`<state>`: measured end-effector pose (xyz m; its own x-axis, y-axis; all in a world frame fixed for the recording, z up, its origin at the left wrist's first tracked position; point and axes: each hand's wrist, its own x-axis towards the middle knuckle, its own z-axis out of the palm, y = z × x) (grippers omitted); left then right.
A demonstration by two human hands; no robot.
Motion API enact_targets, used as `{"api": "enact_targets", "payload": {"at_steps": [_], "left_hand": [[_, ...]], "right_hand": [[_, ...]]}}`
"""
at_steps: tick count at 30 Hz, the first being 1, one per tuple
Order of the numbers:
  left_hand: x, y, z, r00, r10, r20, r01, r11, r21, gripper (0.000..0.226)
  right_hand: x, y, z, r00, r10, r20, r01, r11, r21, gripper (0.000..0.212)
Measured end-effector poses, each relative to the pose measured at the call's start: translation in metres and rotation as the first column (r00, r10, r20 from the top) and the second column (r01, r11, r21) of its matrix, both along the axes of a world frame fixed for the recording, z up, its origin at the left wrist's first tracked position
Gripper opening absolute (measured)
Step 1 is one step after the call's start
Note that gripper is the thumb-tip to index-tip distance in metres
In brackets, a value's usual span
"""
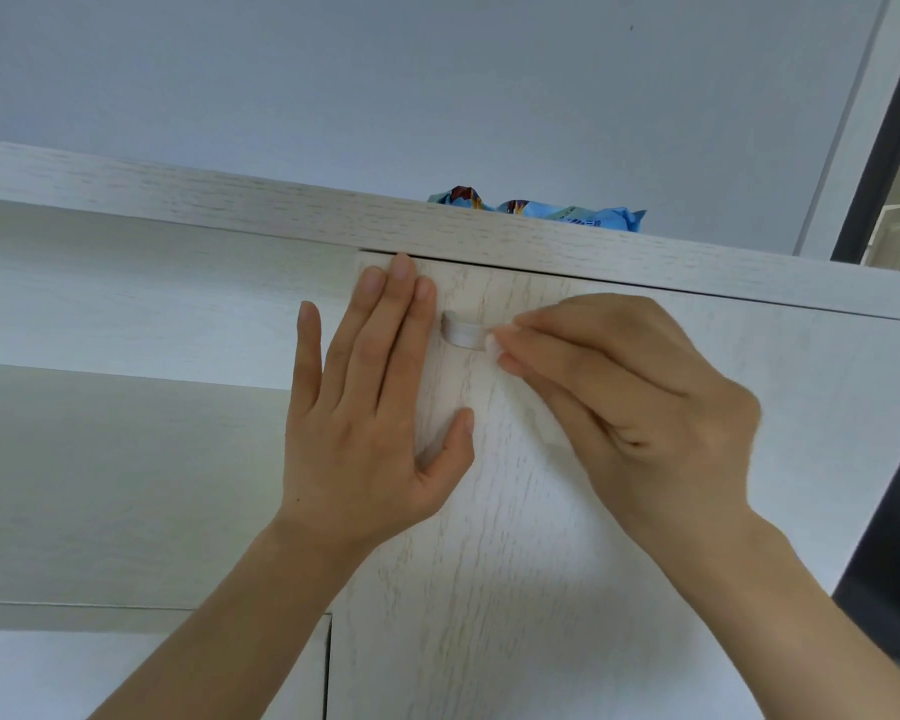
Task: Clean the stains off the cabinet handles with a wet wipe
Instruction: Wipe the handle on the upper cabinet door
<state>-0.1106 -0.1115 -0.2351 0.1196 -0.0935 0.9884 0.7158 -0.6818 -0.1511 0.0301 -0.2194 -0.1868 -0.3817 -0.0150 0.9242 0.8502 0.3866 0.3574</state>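
At frame centre, the left hand (370, 407) lies flat on the door (515, 511); the right hand (630, 402) pinches a wipe (491, 344) against the handle (463, 335).

No legible text (blue packet (541, 209) print too small)

Illumination is bright, even and cool, with no glare. Both hands cast soft, faint shadows onto the cabinet door (515, 511); the darkest sits under the right hand (640, 402). Focus is slightly soft throughout, and wide-angle distortion bows the cabinet's top edge (230, 205).
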Motion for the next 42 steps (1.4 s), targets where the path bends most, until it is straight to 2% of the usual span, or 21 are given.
{"api": "enact_targets", "payload": {"at_steps": [11,19,36,40,42], "left_hand": [[-0.005,0.002,-0.001,0.998,-0.009,-0.058,0.009,1.000,0.000,0.071],[-0.004,0.002,-0.008,0.999,-0.035,-0.006,0.035,0.999,-0.009,0.068],[-0.002,0.002,-0.007,0.996,-0.091,0.002,0.091,0.996,-0.026,0.067],[-0.004,0.003,-0.008,0.994,-0.107,-0.003,0.107,0.994,-0.036,0.068],[-0.003,0.002,-0.008,0.994,-0.107,-0.006,0.107,0.994,-0.038,0.068]], "right_hand": [[0.001,0.003,-0.001,0.999,-0.026,0.031,0.026,1.000,0.009,0.012],[-0.008,-0.004,-0.002,0.988,0.004,-0.153,-0.010,0.999,-0.041,0.010],[-0.016,0.001,0.001,0.999,-0.035,-0.034,0.035,0.999,-0.014,0.011],[-0.013,-0.006,0.000,0.991,-0.038,-0.130,0.032,0.998,-0.047,0.012],[-0.013,-0.007,-0.001,0.992,-0.051,-0.117,0.046,0.998,-0.044,0.010]]}}
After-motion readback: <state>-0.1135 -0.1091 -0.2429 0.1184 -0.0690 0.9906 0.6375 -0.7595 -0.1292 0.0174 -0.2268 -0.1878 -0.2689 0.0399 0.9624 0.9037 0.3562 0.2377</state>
